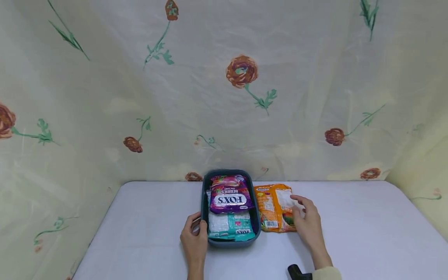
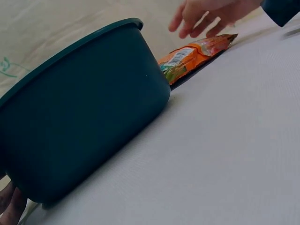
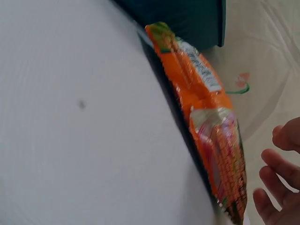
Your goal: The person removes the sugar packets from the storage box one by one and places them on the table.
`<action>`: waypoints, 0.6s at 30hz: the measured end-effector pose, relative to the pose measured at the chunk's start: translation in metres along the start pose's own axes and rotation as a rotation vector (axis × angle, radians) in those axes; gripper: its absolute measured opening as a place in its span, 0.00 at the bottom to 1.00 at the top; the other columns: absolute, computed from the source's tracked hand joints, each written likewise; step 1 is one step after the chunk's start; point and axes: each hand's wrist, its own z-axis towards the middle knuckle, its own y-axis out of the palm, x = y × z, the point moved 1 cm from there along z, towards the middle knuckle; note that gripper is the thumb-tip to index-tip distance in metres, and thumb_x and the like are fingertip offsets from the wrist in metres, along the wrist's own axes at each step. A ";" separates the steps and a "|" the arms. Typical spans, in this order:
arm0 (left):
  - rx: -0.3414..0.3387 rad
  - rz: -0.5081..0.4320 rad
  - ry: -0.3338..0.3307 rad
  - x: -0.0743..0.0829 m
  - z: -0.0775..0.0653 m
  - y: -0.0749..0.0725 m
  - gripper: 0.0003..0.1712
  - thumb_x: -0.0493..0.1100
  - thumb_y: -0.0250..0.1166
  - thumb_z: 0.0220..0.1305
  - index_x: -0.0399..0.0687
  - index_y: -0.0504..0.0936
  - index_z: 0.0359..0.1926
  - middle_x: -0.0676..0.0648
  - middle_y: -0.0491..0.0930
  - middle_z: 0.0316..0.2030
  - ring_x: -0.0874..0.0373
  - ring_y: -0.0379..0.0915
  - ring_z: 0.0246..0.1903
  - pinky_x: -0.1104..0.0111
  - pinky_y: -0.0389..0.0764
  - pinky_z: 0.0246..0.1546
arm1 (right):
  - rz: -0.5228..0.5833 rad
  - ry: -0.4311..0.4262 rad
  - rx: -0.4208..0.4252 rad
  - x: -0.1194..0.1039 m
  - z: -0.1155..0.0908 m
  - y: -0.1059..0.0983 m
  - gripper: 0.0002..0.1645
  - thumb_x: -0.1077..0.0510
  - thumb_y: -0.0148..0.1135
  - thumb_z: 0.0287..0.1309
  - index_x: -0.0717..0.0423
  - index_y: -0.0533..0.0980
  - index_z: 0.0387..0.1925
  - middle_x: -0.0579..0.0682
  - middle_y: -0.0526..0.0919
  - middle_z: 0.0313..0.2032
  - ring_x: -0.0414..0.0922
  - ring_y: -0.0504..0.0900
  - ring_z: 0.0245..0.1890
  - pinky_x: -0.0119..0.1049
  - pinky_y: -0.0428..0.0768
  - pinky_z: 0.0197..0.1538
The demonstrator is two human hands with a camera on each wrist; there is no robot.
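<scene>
A dark blue-green plastic bin [image 1: 231, 244] stands on the white table. In it lie a purple Fox's Berries candy bag [image 1: 231, 194] and, partly beneath, a teal and white Fox's bag [image 1: 229, 226]. My left hand [image 1: 196, 239] rests against the bin's left side with bent, loose fingers; the left wrist view shows some fingertips [image 2: 11, 204] by its lower wall. Right of the bin lies an orange candy bag [image 1: 274, 210], flat on the table. Over its right edge hovers my right hand [image 1: 308, 223], fingers spread and apart from the bag in the right wrist view.
The white table [image 1: 147, 233] runs out to both sides. A pale floral cloth [image 1: 196, 97] hangs behind and beside it. Near my right wrist is a black device [image 1: 297, 272].
</scene>
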 end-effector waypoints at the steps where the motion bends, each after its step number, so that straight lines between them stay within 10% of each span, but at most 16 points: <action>1: 0.004 0.004 0.002 0.000 0.000 0.000 0.13 0.34 0.59 0.55 0.45 0.83 0.41 0.43 0.85 0.40 0.53 0.82 0.40 0.74 0.79 0.34 | 0.004 -0.007 -0.006 -0.003 0.000 0.001 0.21 0.60 0.46 0.66 0.55 0.68 0.60 0.60 0.67 0.62 0.56 0.67 0.59 0.56 0.67 0.61; 12: -0.010 0.014 -0.025 -0.002 0.001 0.001 0.13 0.34 0.59 0.56 0.47 0.83 0.42 0.44 0.84 0.42 0.53 0.81 0.42 0.68 0.80 0.36 | 0.185 -0.131 -0.162 -0.037 -0.006 0.006 0.22 0.61 0.49 0.67 0.53 0.66 0.61 0.55 0.72 0.59 0.50 0.74 0.57 0.14 0.69 0.48; 18: -0.014 0.017 -0.035 -0.001 0.002 0.000 0.13 0.35 0.59 0.56 0.48 0.82 0.42 0.45 0.84 0.42 0.54 0.81 0.42 0.65 0.81 0.38 | 0.198 -0.190 -0.257 -0.063 -0.010 0.019 0.21 0.55 0.49 0.68 0.50 0.68 0.61 0.53 0.73 0.60 0.50 0.75 0.58 0.37 0.75 0.57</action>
